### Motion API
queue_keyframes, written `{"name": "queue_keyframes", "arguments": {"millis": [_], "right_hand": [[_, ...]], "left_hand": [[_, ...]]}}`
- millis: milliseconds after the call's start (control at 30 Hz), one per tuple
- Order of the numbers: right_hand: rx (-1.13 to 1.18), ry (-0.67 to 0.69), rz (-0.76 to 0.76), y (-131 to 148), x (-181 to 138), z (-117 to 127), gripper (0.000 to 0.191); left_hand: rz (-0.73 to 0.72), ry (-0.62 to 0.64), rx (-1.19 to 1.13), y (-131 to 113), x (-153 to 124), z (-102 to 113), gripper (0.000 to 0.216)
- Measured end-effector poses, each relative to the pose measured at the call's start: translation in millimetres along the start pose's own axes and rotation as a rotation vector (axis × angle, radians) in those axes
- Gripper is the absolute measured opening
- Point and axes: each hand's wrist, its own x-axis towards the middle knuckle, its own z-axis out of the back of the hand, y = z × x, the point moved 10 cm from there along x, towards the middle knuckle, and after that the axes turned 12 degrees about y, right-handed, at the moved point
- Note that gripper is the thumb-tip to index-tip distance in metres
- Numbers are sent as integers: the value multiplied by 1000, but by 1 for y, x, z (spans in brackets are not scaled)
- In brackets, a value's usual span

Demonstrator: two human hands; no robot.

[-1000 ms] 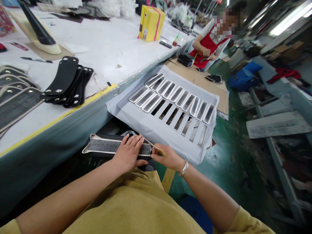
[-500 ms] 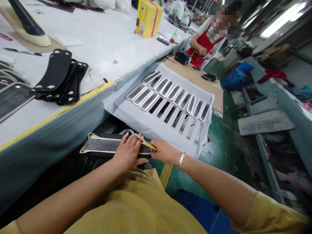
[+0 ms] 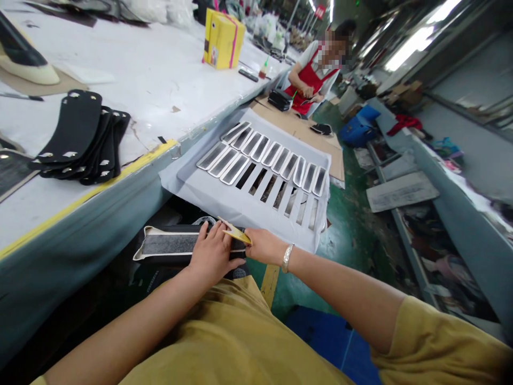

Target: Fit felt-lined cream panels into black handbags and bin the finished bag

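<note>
Left hand [image 3: 213,251] lies flat, grip open, on the long matte-grey, cream-edged strip [image 3: 168,244] before the mustard shirt [image 3: 228,337]; right hand [image 3: 263,246] grips a thin yellow tool [image 3: 238,233] — keep the strip firmly pinned.

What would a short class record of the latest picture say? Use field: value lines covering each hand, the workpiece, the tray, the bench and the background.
Left hand: spread over the workpiece
Right hand: grips a thin yellow tool, exact type unclear; bracelet on that wrist
Workpiece: dark grey strip with pale edging, partly covered by the left hand
Tray: grey, slotted, carrying pale-rimmed dark strips
Bench: white top; overlapping black pieces and a yellow box on it
Background: co-worker in a red apron
</note>
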Motion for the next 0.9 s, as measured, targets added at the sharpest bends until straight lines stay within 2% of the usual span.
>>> {"name": "queue_keyframes", "arguments": {"millis": [233, 400, 467, 633, 733, 900], "right_hand": [[-152, 29, -44, 13, -8, -5, 16], [-269, 219, -93, 16, -10, -12, 22], [-299, 241, -97, 16, -10, -10, 24], [-280, 197, -143, 18, -11, -12, 35], [-263, 145, -149, 22, -14, -15, 38], [-167, 44, -134, 13, -19, -12, 27]], "left_hand": [[-27, 1, 19, -4, -2, 7, 61], [5, 19, 15, -1, -6, 4, 60], [14, 30, 20, -1, -6, 2, 59], [40, 15, 59, -3, -5, 2, 67], [19, -32, 130, -10, -13, 6, 62], [-203, -198, 207, -44, -47, 4, 39]]}}
